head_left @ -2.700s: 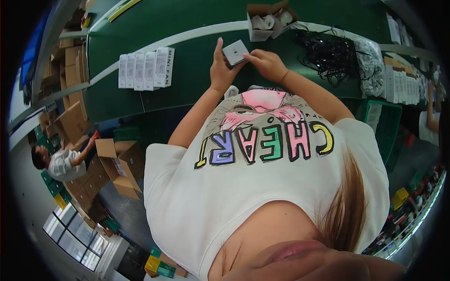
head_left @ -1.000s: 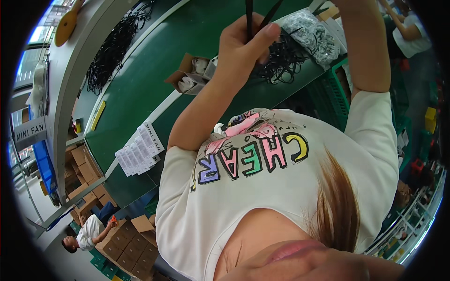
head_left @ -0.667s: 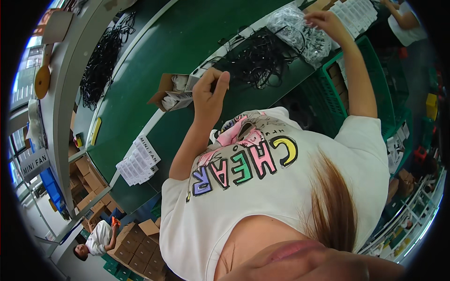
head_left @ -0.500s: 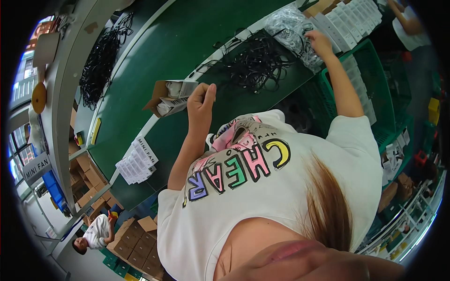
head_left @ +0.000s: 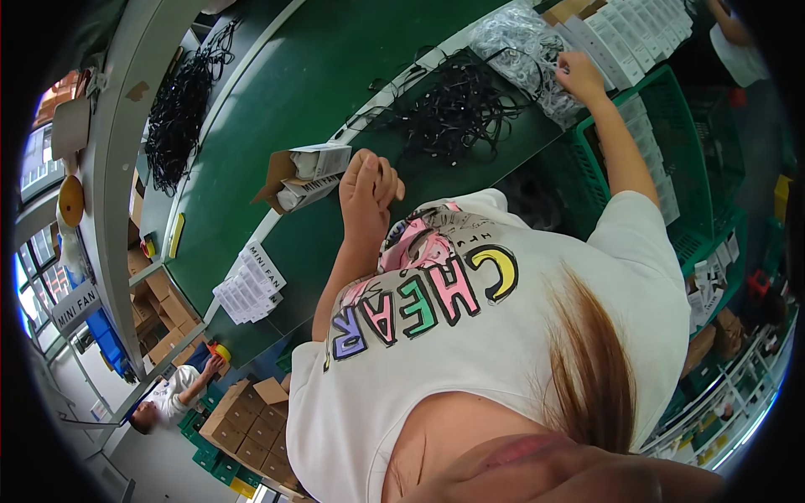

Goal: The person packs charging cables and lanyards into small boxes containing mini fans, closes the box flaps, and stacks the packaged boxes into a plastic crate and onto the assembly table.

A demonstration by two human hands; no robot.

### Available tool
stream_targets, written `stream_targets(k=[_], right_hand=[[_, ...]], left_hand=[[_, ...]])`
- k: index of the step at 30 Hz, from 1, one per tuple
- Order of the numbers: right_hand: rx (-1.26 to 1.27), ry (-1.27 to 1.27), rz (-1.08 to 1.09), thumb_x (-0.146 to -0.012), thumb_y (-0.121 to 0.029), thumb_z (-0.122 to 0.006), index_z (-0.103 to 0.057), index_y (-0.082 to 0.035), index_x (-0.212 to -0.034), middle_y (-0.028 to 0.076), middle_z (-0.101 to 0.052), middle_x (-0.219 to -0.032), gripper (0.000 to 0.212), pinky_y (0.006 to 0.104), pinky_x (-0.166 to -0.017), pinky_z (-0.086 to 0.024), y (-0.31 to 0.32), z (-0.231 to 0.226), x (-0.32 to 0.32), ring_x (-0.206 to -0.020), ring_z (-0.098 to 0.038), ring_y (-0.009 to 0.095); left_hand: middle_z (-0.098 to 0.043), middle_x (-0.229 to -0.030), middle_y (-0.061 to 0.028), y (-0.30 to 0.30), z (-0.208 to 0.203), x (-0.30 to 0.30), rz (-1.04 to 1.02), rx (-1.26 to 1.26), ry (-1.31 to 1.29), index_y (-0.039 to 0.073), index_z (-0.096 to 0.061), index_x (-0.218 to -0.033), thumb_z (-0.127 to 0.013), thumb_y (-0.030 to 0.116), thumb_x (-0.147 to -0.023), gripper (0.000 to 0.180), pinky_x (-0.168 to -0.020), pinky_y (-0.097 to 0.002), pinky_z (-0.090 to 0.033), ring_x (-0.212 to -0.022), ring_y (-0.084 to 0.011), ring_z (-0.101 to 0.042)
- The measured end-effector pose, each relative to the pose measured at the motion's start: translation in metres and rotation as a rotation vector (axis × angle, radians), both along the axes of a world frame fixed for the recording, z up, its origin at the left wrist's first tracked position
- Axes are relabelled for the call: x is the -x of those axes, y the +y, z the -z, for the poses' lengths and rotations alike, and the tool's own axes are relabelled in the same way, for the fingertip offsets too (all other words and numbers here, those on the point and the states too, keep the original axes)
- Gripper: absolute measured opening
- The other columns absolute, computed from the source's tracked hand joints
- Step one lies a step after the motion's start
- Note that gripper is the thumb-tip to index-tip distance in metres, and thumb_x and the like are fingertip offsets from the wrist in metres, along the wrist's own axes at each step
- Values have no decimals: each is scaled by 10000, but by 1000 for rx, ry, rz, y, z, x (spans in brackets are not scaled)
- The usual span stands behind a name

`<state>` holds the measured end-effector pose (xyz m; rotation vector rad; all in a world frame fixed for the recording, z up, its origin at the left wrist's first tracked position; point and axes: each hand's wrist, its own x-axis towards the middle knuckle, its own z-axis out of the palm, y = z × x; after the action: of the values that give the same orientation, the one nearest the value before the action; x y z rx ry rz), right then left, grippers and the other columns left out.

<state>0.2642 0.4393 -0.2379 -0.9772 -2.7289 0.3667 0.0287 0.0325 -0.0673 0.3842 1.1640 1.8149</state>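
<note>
My right hand (head_left: pixel 580 77) reaches into a heap of clear crinkled plastic bags (head_left: pixel 511 46) at the upper right, its fingers pinched on a bag at the heap's edge. My left hand (head_left: pixel 367 189) hovers above the near part of the green worktable, fingers curled in, with nothing visible in them. Just left of it stands an opened carton (head_left: pixel 323 180) with white wrapped pieces inside; any contact between hand and carton is unclear. Between my hands lies a tangled pile of black cables (head_left: pixel 457 109).
Flat printed white cards or boxes (head_left: pixel 249 285) lie at the table's left. White boxes (head_left: pixel 625 42) stand in rows beyond my right hand, above a green crate (head_left: pixel 683 151). More black cables (head_left: pixel 180 109) lie across the table. Another person (head_left: pixel 180 390) works at lower left near brown cartons (head_left: pixel 251 427).
My left hand has turned, so more of its curled fingers show. My right hand has shifted slightly right at the plastic bags. The other person has leaned and reached toward the table.
</note>
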Motion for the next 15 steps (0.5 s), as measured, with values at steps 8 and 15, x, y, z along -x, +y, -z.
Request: stream_targets(k=[8,15], right_hand=[[1105,762,141,-892,-181,-651,-640,-102,-968,11,-687,-881,111,228,-593,-459,-83,-99,23,-745,-649,96],[1642,684,-415,-913,-133,-633,-564,-37,-1074,76,-655,-866,200,217,-534,-446,-239,-172,113,-735,-624,106]], left_hand=[[-431,-667,38,10,-21,-9,216,298,496,12,-596,-1159,-431,127,-1048,230,-524,-202,-307,-575,-30,-355],[-537,-742,-6,-6,-28,15,97,189,562,55,-362,-1398,-445,66,-1012,395,-515,-189,-314,-560,-35,-375]])
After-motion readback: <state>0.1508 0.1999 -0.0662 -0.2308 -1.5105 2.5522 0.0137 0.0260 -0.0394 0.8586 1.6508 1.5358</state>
